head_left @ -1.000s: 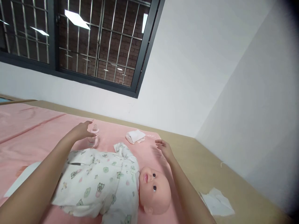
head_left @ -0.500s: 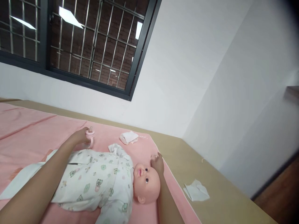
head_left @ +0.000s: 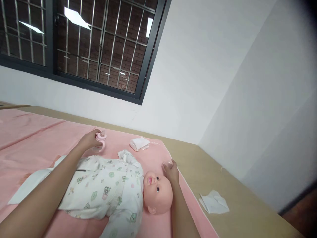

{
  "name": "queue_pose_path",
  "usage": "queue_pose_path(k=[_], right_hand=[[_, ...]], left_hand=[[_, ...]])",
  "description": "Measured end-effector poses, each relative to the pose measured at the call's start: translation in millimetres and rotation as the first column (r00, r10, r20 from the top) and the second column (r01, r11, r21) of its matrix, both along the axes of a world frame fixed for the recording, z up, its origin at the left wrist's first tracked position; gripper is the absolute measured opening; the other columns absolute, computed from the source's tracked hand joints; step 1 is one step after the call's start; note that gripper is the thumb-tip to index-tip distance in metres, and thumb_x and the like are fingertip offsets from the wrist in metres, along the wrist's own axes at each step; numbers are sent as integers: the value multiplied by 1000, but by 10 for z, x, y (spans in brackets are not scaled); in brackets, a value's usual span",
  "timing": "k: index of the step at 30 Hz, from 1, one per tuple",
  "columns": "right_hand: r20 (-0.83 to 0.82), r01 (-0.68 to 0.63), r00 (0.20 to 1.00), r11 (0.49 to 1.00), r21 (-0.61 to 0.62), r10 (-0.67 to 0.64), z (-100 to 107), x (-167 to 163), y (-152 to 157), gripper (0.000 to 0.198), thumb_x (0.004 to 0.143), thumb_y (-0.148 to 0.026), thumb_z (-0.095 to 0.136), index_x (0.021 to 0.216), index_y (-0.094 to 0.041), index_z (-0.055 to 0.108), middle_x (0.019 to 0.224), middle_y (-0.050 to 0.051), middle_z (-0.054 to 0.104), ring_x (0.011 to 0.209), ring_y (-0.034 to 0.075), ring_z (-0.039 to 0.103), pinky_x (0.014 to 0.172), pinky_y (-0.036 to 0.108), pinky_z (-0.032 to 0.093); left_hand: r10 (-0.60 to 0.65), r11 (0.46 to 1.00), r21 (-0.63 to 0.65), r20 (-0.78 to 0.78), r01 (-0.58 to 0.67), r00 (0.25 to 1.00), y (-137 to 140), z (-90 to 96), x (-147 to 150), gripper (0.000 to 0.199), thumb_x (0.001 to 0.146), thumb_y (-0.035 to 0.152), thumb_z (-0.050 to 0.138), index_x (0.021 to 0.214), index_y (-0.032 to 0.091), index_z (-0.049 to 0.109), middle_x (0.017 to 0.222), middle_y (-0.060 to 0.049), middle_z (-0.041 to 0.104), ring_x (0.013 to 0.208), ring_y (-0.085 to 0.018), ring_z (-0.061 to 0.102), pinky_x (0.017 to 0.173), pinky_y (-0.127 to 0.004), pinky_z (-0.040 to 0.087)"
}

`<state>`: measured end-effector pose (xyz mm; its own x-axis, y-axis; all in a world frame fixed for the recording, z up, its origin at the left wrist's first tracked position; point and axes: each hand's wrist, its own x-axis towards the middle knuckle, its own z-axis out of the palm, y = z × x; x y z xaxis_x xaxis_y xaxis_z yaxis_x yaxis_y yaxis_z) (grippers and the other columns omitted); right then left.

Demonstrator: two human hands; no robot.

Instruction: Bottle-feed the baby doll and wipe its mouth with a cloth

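Observation:
A baby doll (head_left: 158,195) lies on its back, its head to the right, in a white shirt (head_left: 106,185) with a green bear print. Beyond its body, my left hand (head_left: 89,140) is closed round a baby bottle (head_left: 101,137) with a pink collar, a pink handle and a bare clear teat. The bottle's lower part is partly hidden by the hand. Past the top of the doll's head, my right hand (head_left: 171,171) grips a small clear cap (head_left: 168,164), low over the pink sheet. My left forearm crosses above the doll's legs.
A pink sheet (head_left: 32,132) covers most of the tan surface (head_left: 198,165). A white folded cloth in clear wrapping (head_left: 140,143) lies beyond the doll's shoulder. White tissue (head_left: 214,202) lies at the right. A wall and a barred window (head_left: 99,46) stand behind.
The whole view has shifted slightly, so things appear further right. The bottle in my left hand has moved a little right and away from the doll. My right hand still grips the clear cap.

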<state>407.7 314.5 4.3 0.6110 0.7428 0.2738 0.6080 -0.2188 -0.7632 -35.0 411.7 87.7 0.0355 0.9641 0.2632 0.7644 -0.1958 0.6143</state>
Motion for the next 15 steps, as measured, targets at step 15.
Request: queue_pose_path(k=[15], right_hand=[[-131, -505, 652, 557, 660, 747, 1740, -1565, -945, 63, 78, -40, 72, 134, -31, 46, 134, 6, 55, 122, 21, 55, 105, 38, 45]], left_hand=[[-436, 884, 247, 122, 398, 892, -1405, 835, 801, 68, 67, 34, 63, 134, 30, 49, 114, -3, 66, 102, -25, 64, 80, -29, 51]])
